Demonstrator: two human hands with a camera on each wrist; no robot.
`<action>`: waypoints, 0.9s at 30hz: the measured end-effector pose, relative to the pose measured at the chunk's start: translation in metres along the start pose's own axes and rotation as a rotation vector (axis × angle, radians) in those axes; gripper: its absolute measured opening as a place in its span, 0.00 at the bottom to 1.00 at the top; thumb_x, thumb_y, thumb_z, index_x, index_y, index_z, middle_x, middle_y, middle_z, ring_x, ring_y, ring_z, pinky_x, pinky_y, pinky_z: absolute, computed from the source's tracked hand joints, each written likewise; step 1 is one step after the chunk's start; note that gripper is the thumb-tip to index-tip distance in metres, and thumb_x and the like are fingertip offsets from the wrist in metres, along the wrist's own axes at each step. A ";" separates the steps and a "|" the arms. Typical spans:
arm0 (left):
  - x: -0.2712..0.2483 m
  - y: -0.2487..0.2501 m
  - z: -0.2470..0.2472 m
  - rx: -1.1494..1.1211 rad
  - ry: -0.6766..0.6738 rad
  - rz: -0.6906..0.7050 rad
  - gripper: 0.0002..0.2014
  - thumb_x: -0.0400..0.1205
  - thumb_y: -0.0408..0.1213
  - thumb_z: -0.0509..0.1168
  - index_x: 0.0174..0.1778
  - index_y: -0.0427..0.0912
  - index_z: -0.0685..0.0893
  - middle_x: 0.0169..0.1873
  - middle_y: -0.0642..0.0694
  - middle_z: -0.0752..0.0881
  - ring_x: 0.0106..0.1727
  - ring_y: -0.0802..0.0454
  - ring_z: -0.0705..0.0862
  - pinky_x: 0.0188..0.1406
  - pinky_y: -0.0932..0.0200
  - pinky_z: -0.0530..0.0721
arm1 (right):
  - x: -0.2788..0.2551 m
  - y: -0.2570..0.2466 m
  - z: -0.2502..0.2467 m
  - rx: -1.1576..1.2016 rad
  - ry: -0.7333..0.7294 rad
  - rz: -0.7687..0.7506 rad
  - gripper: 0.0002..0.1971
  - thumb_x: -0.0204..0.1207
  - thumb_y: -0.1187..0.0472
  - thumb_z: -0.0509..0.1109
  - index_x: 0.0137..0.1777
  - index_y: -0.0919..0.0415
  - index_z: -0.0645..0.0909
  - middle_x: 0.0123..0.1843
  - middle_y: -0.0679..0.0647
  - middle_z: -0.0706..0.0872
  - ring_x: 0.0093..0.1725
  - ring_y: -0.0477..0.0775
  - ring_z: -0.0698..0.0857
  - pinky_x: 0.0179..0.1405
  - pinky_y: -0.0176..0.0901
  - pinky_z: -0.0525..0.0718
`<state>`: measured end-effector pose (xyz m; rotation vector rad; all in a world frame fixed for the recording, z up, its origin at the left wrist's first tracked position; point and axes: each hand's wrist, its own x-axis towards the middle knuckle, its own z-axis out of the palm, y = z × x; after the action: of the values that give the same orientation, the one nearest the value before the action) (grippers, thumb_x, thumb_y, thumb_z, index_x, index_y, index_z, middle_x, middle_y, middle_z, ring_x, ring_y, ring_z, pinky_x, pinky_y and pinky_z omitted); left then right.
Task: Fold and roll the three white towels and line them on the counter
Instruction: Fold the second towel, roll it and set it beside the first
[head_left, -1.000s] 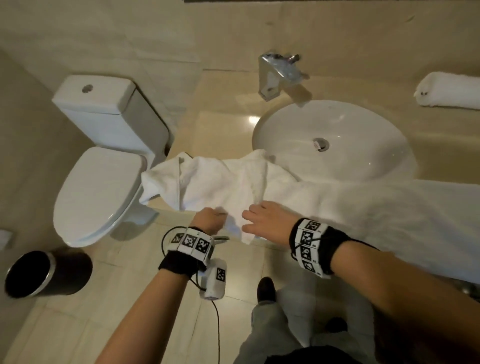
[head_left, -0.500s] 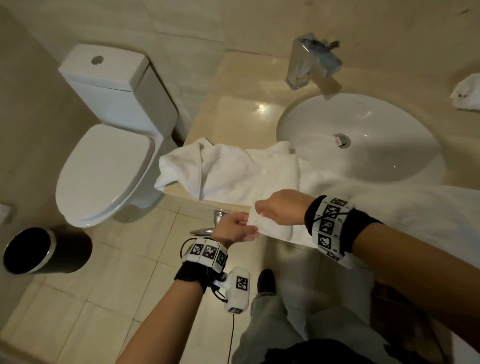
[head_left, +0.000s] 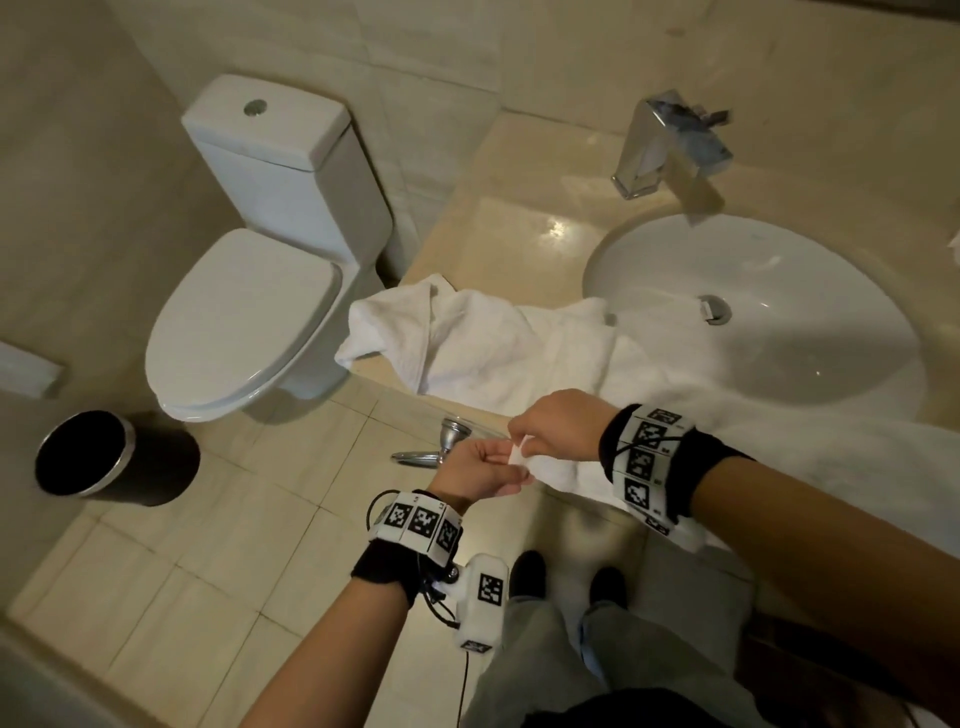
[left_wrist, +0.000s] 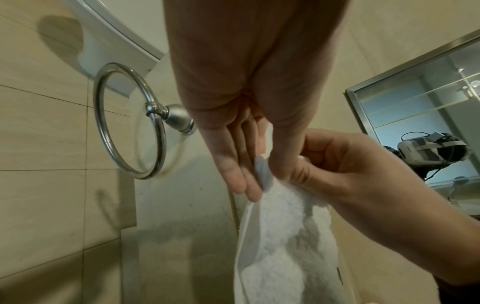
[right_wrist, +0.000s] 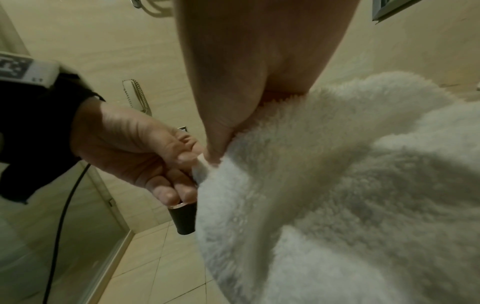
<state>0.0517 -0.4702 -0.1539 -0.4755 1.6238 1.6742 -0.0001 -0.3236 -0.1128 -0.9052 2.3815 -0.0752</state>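
Note:
A long white towel (head_left: 779, 457) lies along the front of the beige counter (head_left: 519, 223) and hangs over its edge. Its near corner (head_left: 519, 461) is held up in front of the counter. My left hand (head_left: 511, 470) pinches that corner between thumb and fingers, as the left wrist view shows (left_wrist: 262, 185). My right hand (head_left: 522, 439) pinches the same corner from the right, its thumb (right_wrist: 218, 144) pressed on the pile of the towel (right_wrist: 337, 185). A second, crumpled white towel (head_left: 441, 338) sits on the counter's left end.
A round white sink (head_left: 753, 312) with a chrome faucet (head_left: 670, 140) fills the counter's right. A white toilet (head_left: 244, 322) and a black bin (head_left: 104, 457) stand on the tiled floor to the left. A chrome towel ring (left_wrist: 130, 121) hangs under the counter edge.
Both hands came off the counter's front edge and drew the towel corner back toward me, lifted. My view swung left, so the rolled towel at the far right is out of sight.

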 end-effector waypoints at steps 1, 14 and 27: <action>-0.001 0.000 0.001 -0.010 0.013 0.000 0.09 0.76 0.20 0.68 0.40 0.39 0.83 0.25 0.52 0.89 0.28 0.63 0.87 0.32 0.70 0.85 | 0.000 -0.001 0.000 -0.015 -0.002 0.000 0.14 0.82 0.52 0.60 0.63 0.56 0.77 0.56 0.58 0.85 0.57 0.60 0.83 0.45 0.42 0.69; -0.013 0.008 0.010 0.083 0.197 0.079 0.11 0.77 0.20 0.67 0.30 0.37 0.81 0.16 0.51 0.83 0.20 0.62 0.83 0.24 0.69 0.84 | -0.001 0.057 -0.057 -0.865 -0.132 0.084 0.16 0.78 0.57 0.61 0.65 0.51 0.78 0.66 0.48 0.80 0.75 0.56 0.65 0.77 0.59 0.52; -0.016 0.024 0.001 0.147 0.278 0.190 0.09 0.75 0.23 0.69 0.30 0.34 0.79 0.22 0.47 0.81 0.24 0.61 0.85 0.30 0.65 0.85 | 0.023 0.073 -0.106 -0.676 0.179 -0.075 0.18 0.77 0.64 0.63 0.63 0.44 0.77 0.67 0.48 0.75 0.67 0.55 0.68 0.64 0.50 0.67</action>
<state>0.0453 -0.4709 -0.1256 -0.5106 2.0340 1.6649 -0.1143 -0.2973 -0.0550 -1.3315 2.5731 0.6830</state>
